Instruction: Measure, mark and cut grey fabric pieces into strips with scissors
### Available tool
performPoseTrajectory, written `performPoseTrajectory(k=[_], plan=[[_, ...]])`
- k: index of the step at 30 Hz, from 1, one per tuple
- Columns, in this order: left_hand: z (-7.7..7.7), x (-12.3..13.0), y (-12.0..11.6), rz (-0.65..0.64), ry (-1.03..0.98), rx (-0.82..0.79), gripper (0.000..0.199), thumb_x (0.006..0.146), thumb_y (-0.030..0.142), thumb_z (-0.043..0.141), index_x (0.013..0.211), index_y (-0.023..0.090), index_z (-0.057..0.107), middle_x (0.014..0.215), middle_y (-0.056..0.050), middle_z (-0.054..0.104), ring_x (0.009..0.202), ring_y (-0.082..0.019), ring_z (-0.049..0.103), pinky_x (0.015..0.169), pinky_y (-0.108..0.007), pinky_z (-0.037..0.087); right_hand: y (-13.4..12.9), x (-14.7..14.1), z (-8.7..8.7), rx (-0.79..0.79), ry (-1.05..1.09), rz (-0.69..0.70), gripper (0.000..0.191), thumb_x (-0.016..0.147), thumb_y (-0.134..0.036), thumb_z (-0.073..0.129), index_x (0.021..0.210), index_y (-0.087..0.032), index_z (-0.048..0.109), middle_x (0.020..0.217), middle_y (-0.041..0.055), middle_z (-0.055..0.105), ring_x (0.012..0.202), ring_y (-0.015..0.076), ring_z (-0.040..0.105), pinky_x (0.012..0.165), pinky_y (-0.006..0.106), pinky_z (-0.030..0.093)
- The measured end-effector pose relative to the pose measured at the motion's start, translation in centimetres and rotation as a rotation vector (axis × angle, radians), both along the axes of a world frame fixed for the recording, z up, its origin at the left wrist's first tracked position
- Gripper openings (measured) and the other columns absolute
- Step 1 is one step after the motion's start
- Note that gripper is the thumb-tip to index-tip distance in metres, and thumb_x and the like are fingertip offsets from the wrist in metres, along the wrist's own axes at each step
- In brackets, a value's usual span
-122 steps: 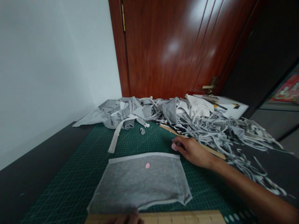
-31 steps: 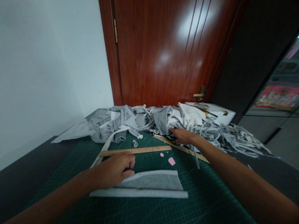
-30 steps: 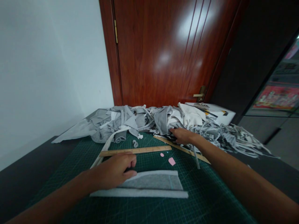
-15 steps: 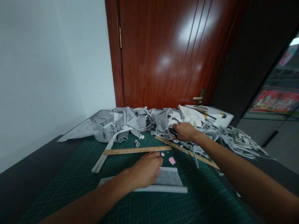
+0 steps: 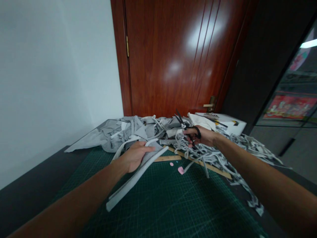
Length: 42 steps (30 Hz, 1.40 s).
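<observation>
Over the green mat (image 5: 170,201), the left hand (image 5: 136,153) grips one end of the folded grey cloth (image 5: 137,177), tilted above the ruler (image 5: 168,158), while the right hand (image 5: 201,135), well apart, is closed around the black scissors (image 5: 180,120), blades up. Loose strips (image 5: 206,155) lie beside the scissors; if any are snagged, which cannot be confirmed, lifting could drag scraps across the mat. The cloth's single-handed support may let its fold open.

I hold grey fabric (image 5: 137,177) and black scissors (image 5: 180,119).
The pale-edged fabric slants in my left hand (image 5: 135,156); the scissors point upward from my right hand (image 5: 204,135).
</observation>
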<state>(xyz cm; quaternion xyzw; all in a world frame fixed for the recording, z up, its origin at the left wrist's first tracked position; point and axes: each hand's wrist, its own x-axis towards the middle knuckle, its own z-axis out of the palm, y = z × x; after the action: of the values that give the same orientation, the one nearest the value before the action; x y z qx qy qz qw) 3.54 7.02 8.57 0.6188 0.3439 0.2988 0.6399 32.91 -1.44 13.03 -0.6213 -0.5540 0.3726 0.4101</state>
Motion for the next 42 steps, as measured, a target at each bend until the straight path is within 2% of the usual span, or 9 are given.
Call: performPoseTrajectory(k=[3, 7, 13, 15, 17, 23, 30, 34, 42], plan=[[1.1, -0.8, -0.2, 0.097, -0.163, -0.058, 0.020, 0.078, 0.015, 0.080, 0.097, 0.012, 0.073, 0.088, -0.011, 0.079, 0.077, -0.023, 0.077, 0.075, -0.034, 0.064, -0.6, -0.6, -0.4, -0.098, 0.092, 0.051, 0.053, 0.072, -0.061, 0.091, 0.067, -0.019, 0.060, 0.056, -0.0023, 0.058, 0.051, 0.0142, 0.059, 0.050, 0.026, 0.056], [2.8, -1.3, 0.2, 0.233, -0.357, -0.043, 0.008, 0.087, 0.016, 0.075, 0.094, 0.012, 0.074, 0.080, -0.007, 0.077, 0.066, -0.019, 0.072, 0.067, -0.030, 0.062, -0.9, -2.4, -1.8, -0.156, 0.181, 0.063, 0.055, 0.070, -0.064, 0.093, 0.071, -0.016, 0.064, 0.057, 0.0030, 0.067, 0.045, 0.0142, 0.059, 0.044, 0.025, 0.053], [4.6, -0.9, 0.3, 0.316, -0.510, -0.036, 0.013, 0.095, 0.019, 0.062, 0.092, 0.011, 0.071, 0.084, -0.010, 0.077, 0.079, -0.021, 0.075, 0.076, -0.031, 0.062, -0.8, -7.6, -2.9, -0.006, 0.294, -0.026, 0.055, 0.076, -0.065, 0.090, 0.084, -0.019, 0.061, 0.076, 0.0128, 0.080, 0.049, 0.0147, 0.064, 0.039, 0.021, 0.046], [4.5, -0.6, -0.6, 0.282, -0.511, -0.038, 0.015, 0.094, 0.020, 0.060, 0.093, 0.011, 0.071, 0.085, -0.010, 0.077, 0.083, -0.023, 0.076, 0.078, -0.033, 0.062, -0.6, -9.7, -3.0, 0.091, 0.338, -0.065, 0.056, 0.077, -0.066, 0.090, 0.090, -0.021, 0.059, 0.085, 0.0125, 0.082, 0.059, 0.0191, 0.072, 0.039, 0.021, 0.044], [4.0, -0.4, -1.6, 0.230, -0.486, -0.036, 0.011, 0.089, 0.021, 0.066, 0.090, 0.011, 0.072, 0.083, -0.009, 0.076, 0.081, -0.024, 0.075, 0.075, -0.033, 0.061, -0.2, -11.4, -3.1, 0.182, 0.365, -0.122, 0.058, 0.069, -0.060, 0.097, 0.092, -0.023, 0.059, 0.082, 0.0076, 0.079, 0.061, 0.0213, 0.072, 0.038, 0.022, 0.041], [2.6, -1.0, -3.2, 0.099, -0.363, 0.011, 0.013, 0.071, 0.020, 0.080, 0.081, 0.015, 0.073, 0.077, -0.005, 0.075, 0.073, -0.023, 0.073, 0.064, -0.031, 0.058, 1.2, -12.7, -2.8, 0.351, 0.432, -0.259, 0.071, 0.047, -0.031, 0.105, 0.099, -0.024, 0.058, 0.084, -0.0017, 0.076, 0.077, 0.0225, 0.074, 0.063, 0.030, 0.058], [2.5, -2.2, -2.1, 0.137, -0.322, 0.028, 0.022, 0.073, 0.028, 0.080, 0.091, 0.015, 0.077, 0.084, -0.008, 0.079, 0.084, -0.028, 0.077, 0.076, -0.035, 0.061, -0.3, -12.4, -4.6, 0.354, 0.497, -0.229, 0.061, 0.054, -0.028, 0.094, 0.103, -0.023, 0.056, 0.081, -0.0028, 0.074, 0.059, 0.0184, 0.067, 0.050, 0.027, 0.050], [1.7, -2.0, -1.5, 0.077, -0.306, 0.015, 0.028, 0.073, 0.031, 0.083, 0.096, 0.016, 0.076, 0.084, -0.007, 0.079, 0.089, -0.028, 0.077, 0.079, -0.036, 0.060, -1.1, -13.3, -5.8, 0.348, 0.506, -0.201, 0.057, 0.056, -0.026, 0.091, 0.101, -0.024, 0.056, 0.069, -0.0071, 0.068, 0.050, 0.0137, 0.057, 0.043, 0.022, 0.041], [0.6, -1.4, -1.9, 0.019, -0.252, 0.010, 0.039, 0.070, 0.034, 0.088, 0.102, 0.015, 0.075, 0.090, -0.008, 0.079, 0.086, -0.028, 0.076, 0.079, -0.037, 0.058, -1.8, -14.8, -7.1, 0.350, 0.561, -0.185, 0.053, 0.058, -0.031, 0.096, 0.095, -0.024, 0.059, 0.068, -0.0094, 0.060, 0.052, 0.0114, 0.052, 0.047, 0.023, 0.047]])
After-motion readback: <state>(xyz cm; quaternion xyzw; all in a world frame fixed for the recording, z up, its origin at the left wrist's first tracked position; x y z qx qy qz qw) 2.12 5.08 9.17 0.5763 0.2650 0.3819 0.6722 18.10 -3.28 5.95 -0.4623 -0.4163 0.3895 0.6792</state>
